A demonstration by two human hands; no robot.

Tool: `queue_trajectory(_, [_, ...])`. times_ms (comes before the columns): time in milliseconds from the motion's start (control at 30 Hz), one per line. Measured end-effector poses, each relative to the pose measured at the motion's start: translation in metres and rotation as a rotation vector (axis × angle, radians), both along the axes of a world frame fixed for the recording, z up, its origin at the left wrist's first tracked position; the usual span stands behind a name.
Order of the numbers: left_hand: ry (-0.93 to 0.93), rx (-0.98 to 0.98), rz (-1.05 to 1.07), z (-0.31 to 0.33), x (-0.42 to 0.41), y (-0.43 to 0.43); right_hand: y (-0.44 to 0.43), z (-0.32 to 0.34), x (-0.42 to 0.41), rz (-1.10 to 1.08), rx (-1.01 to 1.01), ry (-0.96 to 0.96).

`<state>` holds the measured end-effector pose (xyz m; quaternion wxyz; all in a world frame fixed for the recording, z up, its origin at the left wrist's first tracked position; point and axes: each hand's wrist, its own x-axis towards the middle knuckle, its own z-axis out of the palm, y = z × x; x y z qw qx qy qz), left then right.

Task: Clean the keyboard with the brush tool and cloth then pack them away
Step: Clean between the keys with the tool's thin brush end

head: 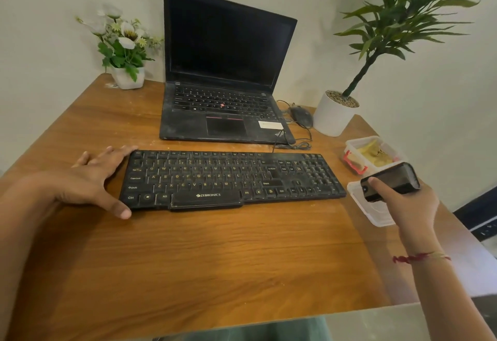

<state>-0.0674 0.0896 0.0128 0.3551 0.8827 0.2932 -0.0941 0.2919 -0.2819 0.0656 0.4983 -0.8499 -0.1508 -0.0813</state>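
A dusty black keyboard lies across the middle of the wooden table. My left hand rests flat against the keyboard's left end, fingers spread, thumb at its front corner. My right hand grips a black brush tool in the air just right of the keyboard, above a clear plastic lid. Behind it stands an open clear box with red clips, holding a yellow cloth.
A dusty open laptop sits behind the keyboard, with a black mouse and cable to its right. A white flower pot stands back left, a potted plant back right. The table's right edge runs close to the box.
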Motion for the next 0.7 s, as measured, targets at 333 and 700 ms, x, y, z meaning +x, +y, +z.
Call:
queue_trajectory(333, [0.043,0.040,0.079,0.002,0.000,-0.007,0.191,0.007,-0.106,0.742,0.143,0.290])
queue_trajectory(700, [0.082,0.076,0.069,-0.004,0.003,-0.002,0.304,-0.020,-0.160,0.897,0.039,0.559])
